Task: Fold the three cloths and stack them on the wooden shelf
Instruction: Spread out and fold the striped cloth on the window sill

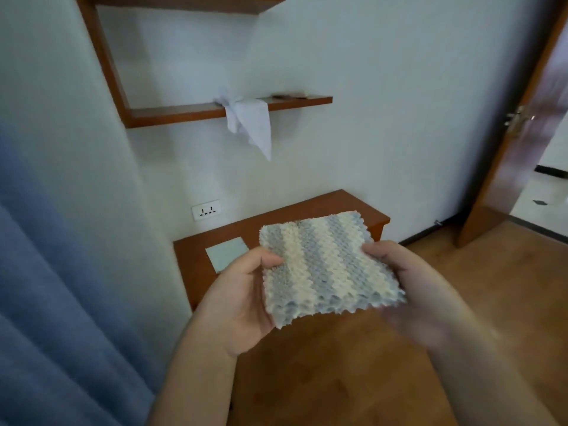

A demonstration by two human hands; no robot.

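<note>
In the head view both hands hold one striped cloth [329,265] in front of the body, above the wooden floor [353,364]. The cloth is folded to a thick square, with grey-blue and cream stripes. The left hand [242,290] grips its left edge: the thumb lies on top and the fingers are curled under. The right hand [408,281] grips the right edge the same way, but it is a little blurred.

Just beyond the left hand, a pale blue cloth [227,252] lies flat on a low wooden table [362,207]. Far above the hands, a white cloth [249,121] hangs unfolded over the front edge of the wooden shelf [184,113]. Left of the left hand hangs a blue curtain [46,302]. Right of the right hand, further back, a door [507,149] stands open.
</note>
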